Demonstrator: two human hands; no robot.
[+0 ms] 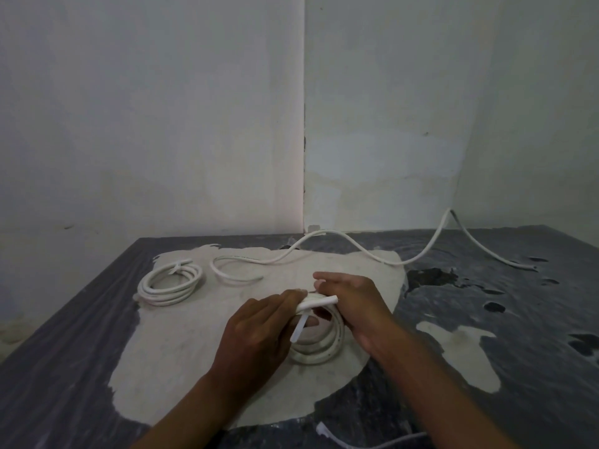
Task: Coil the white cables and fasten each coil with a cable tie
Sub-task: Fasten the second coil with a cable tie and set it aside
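Both hands work at the far rim of a white coil (319, 346) lying on the pale worn patch of the table (81, 351). Left hand (259, 332): fingers curled round the coil's rim, gripping it. Right hand (351, 303): fingers bent over the same spot, holding the coil from the other side. A tie (299, 327) sticks out between the hands, its tail pointing toward the camera; a short cable end (319, 303) lies crosswise above it.

Tied coil (170, 285) sits far left, well apart. A loose cable (324, 251) snakes along the back toward the wall (389, 124). Another cable (356, 440) shows at the near edge.

No readable print on any cable; too blurred to tell.
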